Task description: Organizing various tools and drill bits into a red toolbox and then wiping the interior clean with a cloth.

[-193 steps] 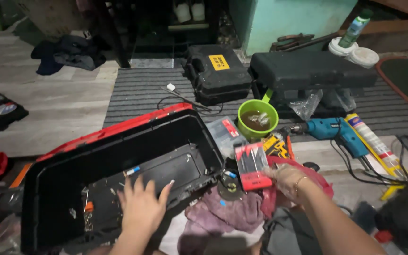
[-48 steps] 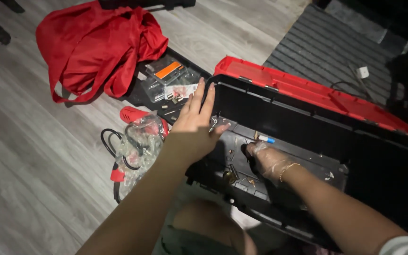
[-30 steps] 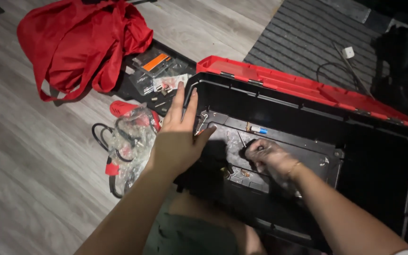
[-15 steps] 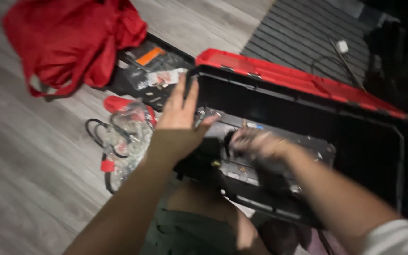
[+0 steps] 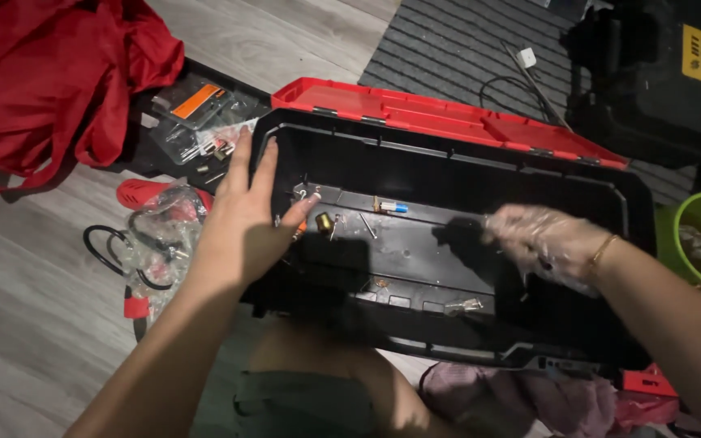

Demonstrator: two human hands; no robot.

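Bracing left hand [image 5: 245, 219] flat, fingers apart, on toolbox [image 5: 448, 174] rim, gloved right hand [image 5: 545, 243] hovering inside, fingers loosely curled

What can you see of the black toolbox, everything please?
The black toolbox is a long plastic tub with a red lid hinged open behind it, lying on the floor. Its dark bottom holds only scattered small bits: screws, a brass piece, a blue-and-white piece. The left hand rests flat on its left end wall; the right hand, in a clear glove, is over its inside.
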